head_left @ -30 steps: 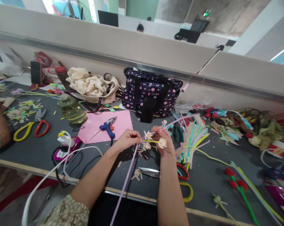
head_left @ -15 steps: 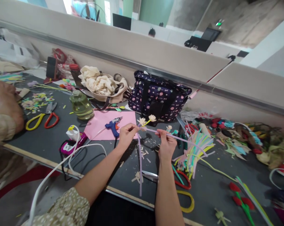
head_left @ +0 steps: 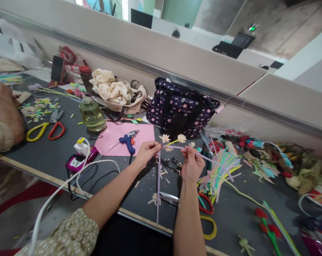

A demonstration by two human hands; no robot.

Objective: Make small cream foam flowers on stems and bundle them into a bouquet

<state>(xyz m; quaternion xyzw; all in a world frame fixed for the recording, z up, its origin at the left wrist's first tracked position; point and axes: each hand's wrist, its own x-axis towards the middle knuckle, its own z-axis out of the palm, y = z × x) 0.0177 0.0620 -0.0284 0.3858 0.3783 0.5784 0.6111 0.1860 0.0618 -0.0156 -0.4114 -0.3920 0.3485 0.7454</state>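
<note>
My left hand (head_left: 149,153) pinches the joint where small cream flowers (head_left: 165,138) on short stems meet a lavender pipe cleaner (head_left: 158,192). One lavender length hangs straight down from that joint toward the table edge. Another lavender length runs to the right, and my right hand (head_left: 192,164) pinches it, its end drooping past the fingers. A second cream flower (head_left: 181,138) stands on a yellow-green stem between the hands. Below, scissors with red and yellow handles (head_left: 209,227) lie partly under my right forearm, among scattered cream scraps (head_left: 154,200).
A blue glue gun (head_left: 128,140) rests on pink paper (head_left: 145,129). A bundle of coloured pipe cleaners (head_left: 222,170) lies right. Behind stand a dotted bag (head_left: 200,110) and a green bottle (head_left: 91,115). Another person's arm (head_left: 6,113) is at left, near other scissors (head_left: 57,129).
Both hands have shifted slightly right with the flowers and lavender pipe cleaner, still pinching them. The camera view has moved a little.
</note>
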